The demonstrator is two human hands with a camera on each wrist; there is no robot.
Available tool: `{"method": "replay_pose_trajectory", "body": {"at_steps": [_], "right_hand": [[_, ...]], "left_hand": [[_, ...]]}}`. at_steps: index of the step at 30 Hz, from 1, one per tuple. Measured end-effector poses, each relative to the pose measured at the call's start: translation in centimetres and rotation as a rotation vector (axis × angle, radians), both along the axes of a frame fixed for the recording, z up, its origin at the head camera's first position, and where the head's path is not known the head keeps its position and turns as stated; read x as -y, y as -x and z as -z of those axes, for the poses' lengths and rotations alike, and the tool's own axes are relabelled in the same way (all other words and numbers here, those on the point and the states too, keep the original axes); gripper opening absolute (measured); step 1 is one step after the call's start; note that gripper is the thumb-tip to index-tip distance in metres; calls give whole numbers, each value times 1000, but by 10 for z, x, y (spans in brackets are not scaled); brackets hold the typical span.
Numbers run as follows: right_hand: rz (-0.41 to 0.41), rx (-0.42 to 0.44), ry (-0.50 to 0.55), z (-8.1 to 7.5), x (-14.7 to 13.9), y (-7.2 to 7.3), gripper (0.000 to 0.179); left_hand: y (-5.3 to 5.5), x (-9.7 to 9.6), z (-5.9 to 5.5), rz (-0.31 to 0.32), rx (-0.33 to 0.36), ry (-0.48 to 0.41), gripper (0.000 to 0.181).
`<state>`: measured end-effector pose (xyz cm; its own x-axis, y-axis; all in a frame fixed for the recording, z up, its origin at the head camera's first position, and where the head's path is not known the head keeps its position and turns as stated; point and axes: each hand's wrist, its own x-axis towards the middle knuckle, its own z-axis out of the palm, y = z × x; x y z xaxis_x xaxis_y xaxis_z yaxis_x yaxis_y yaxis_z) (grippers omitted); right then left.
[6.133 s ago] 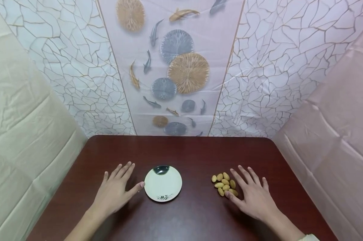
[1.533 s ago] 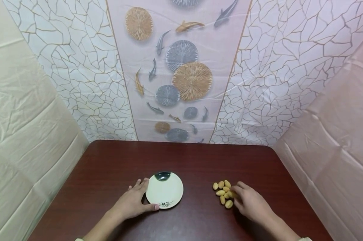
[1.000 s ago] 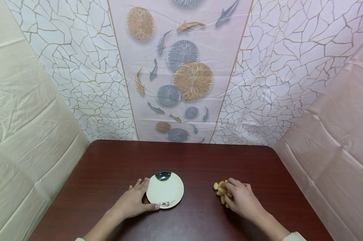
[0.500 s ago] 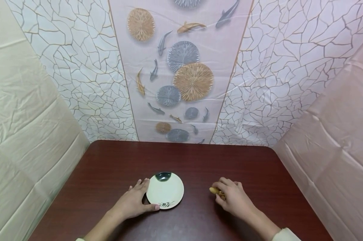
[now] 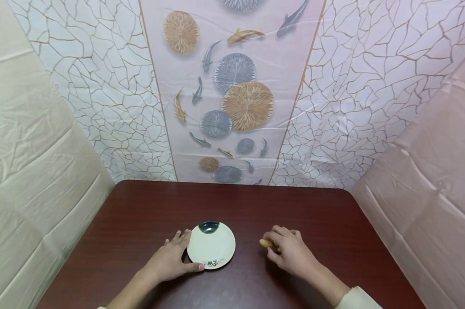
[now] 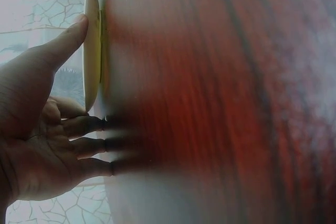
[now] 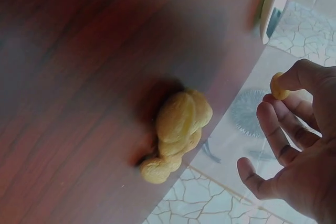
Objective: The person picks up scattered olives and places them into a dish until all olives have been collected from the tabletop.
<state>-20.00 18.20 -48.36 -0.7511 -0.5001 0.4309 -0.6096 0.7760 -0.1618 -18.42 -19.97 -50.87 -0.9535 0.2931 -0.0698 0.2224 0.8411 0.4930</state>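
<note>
A small round white plate (image 5: 211, 243) has a dark green patch at its far rim and dark flowers at its near rim. My left hand (image 5: 170, 259) rests beside it, fingers fairly straight, thumb at the near rim and forefinger at the left edge. Right of the plate, my right hand (image 5: 290, 253) pinches a small yellow oval piece (image 7: 280, 86), fruit- or nut-like, between thumb and forefinger; its other fingers are half bent. Several similar pieces form a cluster (image 7: 178, 129) on the table in the right wrist view; in the head view the hand mostly hides them.
The dark red-brown table (image 5: 236, 204) has rounded far corners. Behind it hangs a cloth with fish and round leaf shapes (image 5: 248, 105), flanked by crackle-patterned panels (image 5: 356, 90). Beige cloth walls (image 5: 421, 176) stand on both sides.
My left hand has come to the plate's rim from open air beside it. My right hand has curled its fingers at the yellow pieces and moved left towards the plate, one piece now pinched.
</note>
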Motion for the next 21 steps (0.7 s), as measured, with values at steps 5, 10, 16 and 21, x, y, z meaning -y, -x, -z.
{"method": "replay_pose_trajectory", "body": {"at_steps": [5, 10, 16, 21], "right_hand": [[-17, 38, 2, -1, 8, 2, 31], [-35, 41, 4, -1, 18, 4, 30], [-53, 48, 2, 1, 28, 7, 29], [-62, 69, 0, 2, 36, 8, 28]], "left_hand": [[0, 0, -1, 8, 2, 0, 124], [-1, 1, 0, 13, 2, 6, 125], [-1, 1, 0, 19, -4, 2, 124], [-1, 1, -2, 23, -7, -4, 124]]}}
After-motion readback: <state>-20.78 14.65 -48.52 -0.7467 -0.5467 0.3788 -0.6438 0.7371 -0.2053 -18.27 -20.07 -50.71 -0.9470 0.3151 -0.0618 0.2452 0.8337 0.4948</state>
